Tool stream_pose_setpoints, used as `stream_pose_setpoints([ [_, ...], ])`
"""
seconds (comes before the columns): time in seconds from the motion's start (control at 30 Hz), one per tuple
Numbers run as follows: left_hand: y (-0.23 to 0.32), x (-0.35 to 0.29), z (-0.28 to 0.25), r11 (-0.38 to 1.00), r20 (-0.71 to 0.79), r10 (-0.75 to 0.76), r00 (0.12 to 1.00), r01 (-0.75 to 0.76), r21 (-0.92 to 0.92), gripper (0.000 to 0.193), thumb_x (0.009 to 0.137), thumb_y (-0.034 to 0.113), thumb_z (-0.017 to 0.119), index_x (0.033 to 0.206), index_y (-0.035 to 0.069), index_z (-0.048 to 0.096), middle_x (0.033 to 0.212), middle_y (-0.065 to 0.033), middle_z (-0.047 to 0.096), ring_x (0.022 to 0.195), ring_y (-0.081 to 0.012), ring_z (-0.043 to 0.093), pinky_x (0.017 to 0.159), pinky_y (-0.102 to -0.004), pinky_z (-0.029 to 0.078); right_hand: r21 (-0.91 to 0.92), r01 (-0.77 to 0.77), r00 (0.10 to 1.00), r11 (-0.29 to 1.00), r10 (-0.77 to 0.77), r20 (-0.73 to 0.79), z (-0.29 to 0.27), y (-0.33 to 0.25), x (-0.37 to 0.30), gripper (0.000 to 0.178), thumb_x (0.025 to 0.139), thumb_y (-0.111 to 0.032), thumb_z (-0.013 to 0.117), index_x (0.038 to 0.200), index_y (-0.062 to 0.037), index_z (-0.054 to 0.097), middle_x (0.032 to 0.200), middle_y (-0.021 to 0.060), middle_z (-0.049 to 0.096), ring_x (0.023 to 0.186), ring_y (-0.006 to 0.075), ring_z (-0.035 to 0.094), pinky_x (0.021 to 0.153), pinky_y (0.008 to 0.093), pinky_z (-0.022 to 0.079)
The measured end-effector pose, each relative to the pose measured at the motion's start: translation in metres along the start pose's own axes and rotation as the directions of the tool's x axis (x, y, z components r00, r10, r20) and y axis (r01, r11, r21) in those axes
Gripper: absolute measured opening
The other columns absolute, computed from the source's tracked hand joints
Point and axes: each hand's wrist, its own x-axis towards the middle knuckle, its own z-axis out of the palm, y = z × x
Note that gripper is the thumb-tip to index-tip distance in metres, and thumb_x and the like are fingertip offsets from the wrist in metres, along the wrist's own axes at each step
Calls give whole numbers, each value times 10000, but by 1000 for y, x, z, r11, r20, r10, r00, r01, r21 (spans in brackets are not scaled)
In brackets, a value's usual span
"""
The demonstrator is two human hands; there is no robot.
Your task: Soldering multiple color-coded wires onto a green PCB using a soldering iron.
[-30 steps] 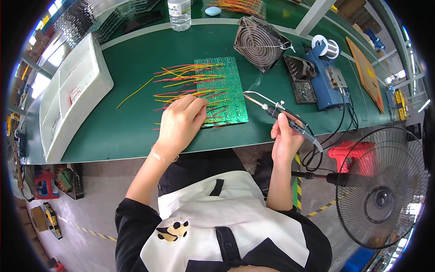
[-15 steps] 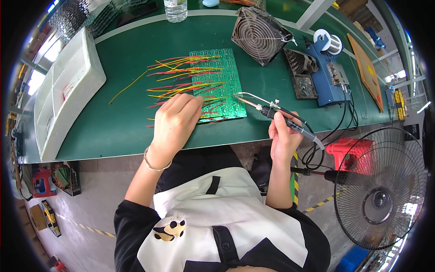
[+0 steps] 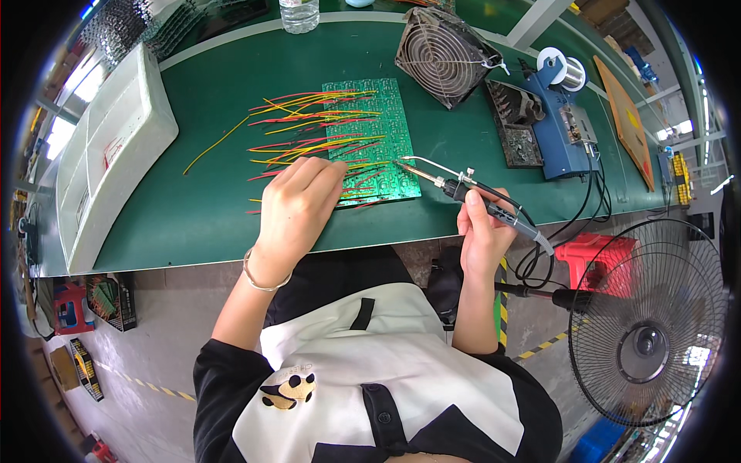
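Observation:
A green circuit board [image 3: 397,127] lies on the green table, with rows of red and yellow wires [image 3: 289,116] running off its left side. My left hand [image 3: 301,193] is over the board's lower left, thumb and fingers pinched on a yellow wire [image 3: 369,163]; the fingertips are partly hidden behind the hand. In my right hand [image 3: 484,228] is a soldering iron [image 3: 455,187] with a thin curved metal tube fixed along it. Its tip is at the board near the end of that yellow wire; whether they touch is too small to tell.
A blue soldering station [image 3: 567,127] with a solder spool [image 3: 567,69] stands right, beside a dark iron holder [image 3: 513,123]. A small square fan [image 3: 444,58] sits behind the board. White divided tray [image 3: 127,147] at left; water bottle [image 3: 299,14] at the back; large fan [image 3: 648,324] lower right.
The soldering iron's tip has shifted slightly left, toward the yellow wire's end. My left hand keeps nearly the same place and pinch.

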Motion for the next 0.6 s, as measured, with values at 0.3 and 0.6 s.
stream_pose_setpoints([
  [0.3,0,-1,1,1000,-5,5,1000,-5,9,137,692,-31,646,812,27,614,723,-47,575,631,-198,564,536,-292,463,-22,-5,1000,1000,5,0,1,0,0,155,793,-95,657,866,2,561,594,42,535,449,60,466,397,168,354],
  [0.6,-1,-1,1,1000,-17,5,1000,-5,-8,139,693,-30,646,816,27,617,715,-45,570,622,-196,558,527,-291,459,2,-1,1000,1000,1,3,1,-2,0,130,799,-73,638,868,7,561,595,43,533,449,63,467,396,170,355],
])
